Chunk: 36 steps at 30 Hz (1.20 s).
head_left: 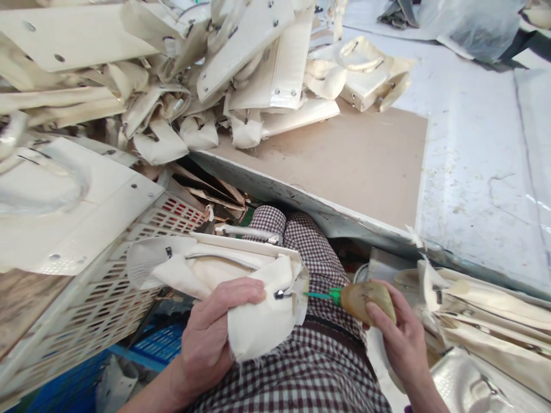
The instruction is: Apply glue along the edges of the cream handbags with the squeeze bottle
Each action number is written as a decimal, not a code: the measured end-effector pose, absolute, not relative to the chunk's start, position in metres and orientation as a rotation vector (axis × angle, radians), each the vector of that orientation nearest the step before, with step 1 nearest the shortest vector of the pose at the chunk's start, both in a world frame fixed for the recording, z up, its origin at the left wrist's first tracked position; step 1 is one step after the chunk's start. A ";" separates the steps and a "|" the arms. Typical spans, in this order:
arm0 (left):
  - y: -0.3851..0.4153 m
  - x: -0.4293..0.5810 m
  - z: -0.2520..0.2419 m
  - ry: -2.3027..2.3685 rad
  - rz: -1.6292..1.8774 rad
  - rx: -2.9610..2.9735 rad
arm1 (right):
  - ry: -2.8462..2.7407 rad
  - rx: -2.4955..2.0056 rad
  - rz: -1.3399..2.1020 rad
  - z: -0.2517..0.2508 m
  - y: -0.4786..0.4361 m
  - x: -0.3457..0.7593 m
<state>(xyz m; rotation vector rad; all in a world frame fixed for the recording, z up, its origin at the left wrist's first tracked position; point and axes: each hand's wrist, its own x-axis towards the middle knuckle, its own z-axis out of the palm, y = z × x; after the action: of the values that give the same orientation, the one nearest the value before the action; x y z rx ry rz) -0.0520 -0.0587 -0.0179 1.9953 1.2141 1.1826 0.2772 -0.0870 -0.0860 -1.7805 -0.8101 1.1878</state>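
My left hand (210, 330) grips a cream fabric bag piece (258, 307) over my lap, its thumb pressed on a folded flap. A zipper (221, 259) runs along the piece, and a dark zipper pull (282, 295) sits near its right end. My right hand (400, 330) is wrapped round a yellowish-brown squeeze bottle (365, 301), held nearly level. The bottle's thin green nozzle (321, 295) points left, its tip at or very close to the right edge of the piece; whether it touches I cannot tell.
Many similar cream pieces (258, 63) are heaped on the table (365, 166) ahead. To the left stands a white plastic basket (116, 281) with a large cream panel (73, 201) on it, and a blue crate (159, 344) below. More pieces (495, 310) lie stacked at my right.
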 end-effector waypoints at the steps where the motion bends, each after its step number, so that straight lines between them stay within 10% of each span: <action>1: -0.061 -0.053 -0.018 1.227 1.175 1.980 | -0.826 -1.787 1.189 -0.087 -0.085 0.277; 36: -0.114 -0.056 -0.032 1.576 1.297 1.246 | -0.767 -1.875 1.432 -0.034 -0.072 0.254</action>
<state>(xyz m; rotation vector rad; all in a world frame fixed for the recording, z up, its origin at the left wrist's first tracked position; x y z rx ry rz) -0.0564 -0.1139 -0.0321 1.2456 1.5762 1.2973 0.2540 -0.0722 -0.0337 -1.8747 -0.7672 1.4316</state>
